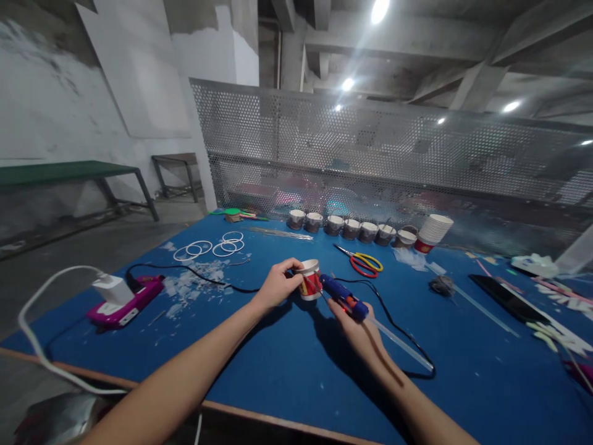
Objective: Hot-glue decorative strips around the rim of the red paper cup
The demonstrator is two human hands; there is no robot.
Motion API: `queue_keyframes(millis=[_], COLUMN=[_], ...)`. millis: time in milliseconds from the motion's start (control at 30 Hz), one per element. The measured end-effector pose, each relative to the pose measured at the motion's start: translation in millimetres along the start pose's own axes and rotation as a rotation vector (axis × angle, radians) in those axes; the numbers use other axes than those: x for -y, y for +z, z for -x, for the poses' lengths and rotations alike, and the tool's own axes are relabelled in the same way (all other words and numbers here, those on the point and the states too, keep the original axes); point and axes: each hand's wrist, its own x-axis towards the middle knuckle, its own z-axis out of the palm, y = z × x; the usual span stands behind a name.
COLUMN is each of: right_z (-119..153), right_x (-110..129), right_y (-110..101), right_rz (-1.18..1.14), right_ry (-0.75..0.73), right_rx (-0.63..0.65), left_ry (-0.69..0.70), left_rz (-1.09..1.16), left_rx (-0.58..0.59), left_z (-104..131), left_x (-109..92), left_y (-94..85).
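Observation:
Near the middle of the blue table, my left hand [279,282] is closed round the left side of a red and white paper cup [310,285]. My right hand [354,324] grips a blue glue gun [341,295], whose nozzle end is close to the cup's right side. A clear glue stick [401,343] sticks out of the gun's back end. The gun's black cord curves over the table on the right. Whether the nozzle touches the cup is too small to tell.
A row of several dark-wrapped cups [351,229] and a cup stack [433,232] stand along the back. Scissors [365,262], white rings [228,246], a purple power strip [126,303], grey yarn [441,285] and a black phone [504,298] lie around. A perforated metal screen [370,148] rises behind.

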Motion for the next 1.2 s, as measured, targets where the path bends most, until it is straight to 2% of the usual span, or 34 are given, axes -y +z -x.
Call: queue_keyframes(millis=[167,300,467,667,800,1000,1100,1200], right_z=[-3,-6,-9,-17,-27,-54,-68,-83], right_x=[1,3,5,2,10,30,27,14], right_y=[-3,-5,-9,-22,-45,-101,-124,-144], right_rz=[-0.029,-0.036,-0.079,-0.195,-0.302,-0.253,-0.144,0.004], right_ry=[0.085,0.17,0.167,0.157,0.083,0.018,-0.014,-0.057], right_rx=[0.003,0.052,0.094,-0.008,-0.171,-0.375,-0.488,-0.58], left_ry=[-0.037,-0.062,-0.096,-0.112,-0.14,-0.189,-0.195,-0.19], left_rz=[0.078,0.115,0.175,0.234,0.233,0.209,0.205,0.208], left_rx=[0.0,0.017,0.041,-0.022,-0.074,-0.144,-0.142,-0.144], left_z=[-1,-2,-5,-14,-18,-23,-22,-20], left_x=[1,-1,0,6,9,11,9,6], left_y=[-2.4,-4.4,-7.0,-10.6,-11.8,-12.5,-11.4,-9.9])
